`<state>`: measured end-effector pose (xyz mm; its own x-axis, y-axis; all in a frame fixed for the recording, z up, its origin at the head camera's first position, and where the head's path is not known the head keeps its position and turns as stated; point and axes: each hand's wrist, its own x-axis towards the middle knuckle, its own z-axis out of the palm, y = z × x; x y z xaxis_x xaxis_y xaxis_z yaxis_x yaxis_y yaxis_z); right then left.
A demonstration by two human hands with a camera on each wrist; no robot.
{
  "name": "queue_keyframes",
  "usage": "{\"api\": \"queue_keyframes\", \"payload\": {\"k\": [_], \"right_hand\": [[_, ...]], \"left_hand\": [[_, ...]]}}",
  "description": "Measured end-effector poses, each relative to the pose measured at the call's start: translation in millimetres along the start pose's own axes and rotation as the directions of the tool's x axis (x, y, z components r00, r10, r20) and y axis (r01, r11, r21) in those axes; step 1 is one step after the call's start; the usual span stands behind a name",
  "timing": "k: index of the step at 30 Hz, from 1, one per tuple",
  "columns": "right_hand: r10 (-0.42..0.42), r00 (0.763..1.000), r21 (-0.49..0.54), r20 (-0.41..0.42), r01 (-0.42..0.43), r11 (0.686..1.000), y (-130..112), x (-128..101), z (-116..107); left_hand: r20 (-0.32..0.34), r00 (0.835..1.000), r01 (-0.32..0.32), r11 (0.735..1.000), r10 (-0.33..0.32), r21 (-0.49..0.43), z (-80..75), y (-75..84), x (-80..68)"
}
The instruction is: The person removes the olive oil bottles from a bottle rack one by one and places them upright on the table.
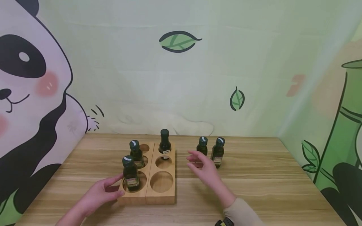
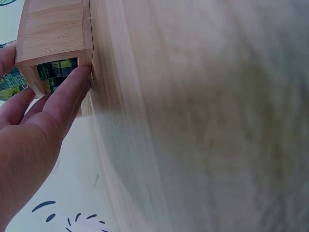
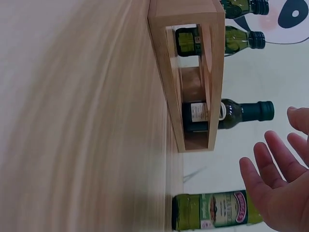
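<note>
A wooden rack [image 1: 158, 197] made of two side-by-side blocks with round holes sits mid-table. Three dark green bottles stand in it: one at the front left [image 1: 130, 174], one behind it [image 1: 136, 154], one at the back right [image 1: 164, 142]. Two loose bottles [image 1: 202, 147] [image 1: 218, 152] stand on the table to the right. My left hand [image 1: 113, 186] rests with straight fingers [image 2: 67, 92] against the rack's [image 2: 53, 34] front-left side. My right hand [image 1: 195, 161] hovers open just in front of the loose bottles, holding nothing. In the right wrist view its fingers [image 3: 270, 169] are spread near a loose bottle [image 3: 217, 210].
The wooden table [image 1: 254, 188] ends at a panda-and-bamboo backdrop on the far and side walls. Empty holes [image 1: 161, 181] show in the rack's right block. Bare tabletop lies to the right of the loose bottles and in front of the rack.
</note>
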<state>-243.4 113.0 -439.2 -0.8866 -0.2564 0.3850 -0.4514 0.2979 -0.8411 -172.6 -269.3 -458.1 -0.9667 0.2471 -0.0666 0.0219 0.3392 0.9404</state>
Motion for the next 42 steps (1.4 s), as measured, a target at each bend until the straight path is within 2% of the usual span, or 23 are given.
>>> {"api": "queue_keyframes", "payload": {"k": [6, 18, 37, 42], "right_hand": [[0.007, 1.0, 0.035, 0.011, -0.008, 0.999, -2, 8, 12], [0.007, 0.999, 0.023, 0.042, -0.008, 1.0, -10, 31, 29], [0.123, 0.992, 0.017, 0.011, -0.124, 0.992, -14, 69, 45], [0.13, 0.991, 0.058, 0.012, -0.131, 0.99, -13, 76, 46]], "left_hand": [[0.001, 1.0, -0.002, 1.0, 0.002, 0.006, 0.2, -0.5, 0.4], [0.0, 1.0, 0.013, 1.0, -0.013, 0.013, 0.4, 2.0, -0.9], [-0.021, 0.998, 0.051, 0.998, -0.051, 0.025, 1.2, 2.9, -1.1], [-0.019, 0.999, 0.039, 0.999, -0.038, 0.025, 1.0, 2.4, -0.8]]}}
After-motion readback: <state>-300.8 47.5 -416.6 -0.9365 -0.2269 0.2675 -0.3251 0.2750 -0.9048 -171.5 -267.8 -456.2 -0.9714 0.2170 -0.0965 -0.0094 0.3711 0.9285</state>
